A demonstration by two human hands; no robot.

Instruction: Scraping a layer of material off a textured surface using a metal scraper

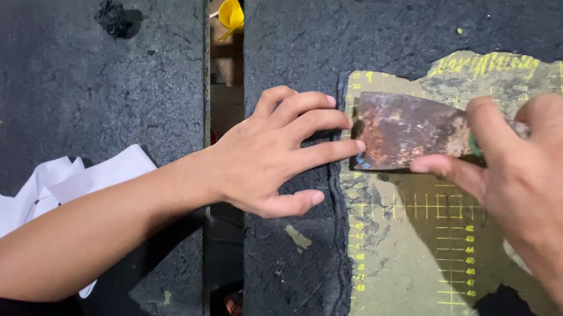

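- Rusty scraper blade (pixel 409 133): lies flat on the olive-green cutting mat (pixel 414 282), near its upper edge.
- Right hand (pixel 561 192): fingers closed on the blade's handle end.
- Left hand (pixel 274 153): spread open, fingertips touching the blade's left edge.
- Black coated boards (pixel 40 84): under the mat.
- White crumpled paper (pixel 19 200): lower left, well apart.

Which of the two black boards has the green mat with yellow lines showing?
The right black board, under both hands. Its black coating is scraped away, baring the green mat. The left black board is all black.
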